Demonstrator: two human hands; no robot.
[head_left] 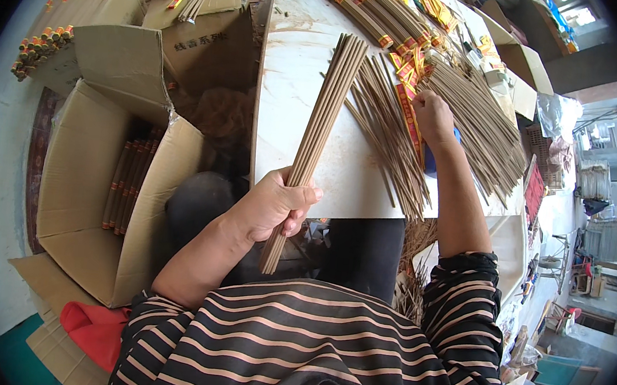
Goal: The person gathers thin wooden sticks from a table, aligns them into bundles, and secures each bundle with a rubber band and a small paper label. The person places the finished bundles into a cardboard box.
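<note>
My left hand [282, 203] is wrapped round a bundle of brown incense sticks [330, 94]. The bundle tilts upright in front of me, its upper end over the white table [295, 65]. My right hand [432, 117] is closed beside red-and-yellow paper strips [409, 106]; whether a strip is between its fingers is hidden. Under and beside that hand lie loose incense sticks [389, 126], and a larger spread of sticks [475, 116] lies to its right. A blue object [430, 160] shows partly behind my right wrist.
Banded incense bundles [356, 8] lie at the table's far side. To the left stands an open cardboard box [84, 171] holding several banded bundles [131, 183]. More bundles [48, 37] are stacked at far left. A red cloth [95, 328] lies beside me.
</note>
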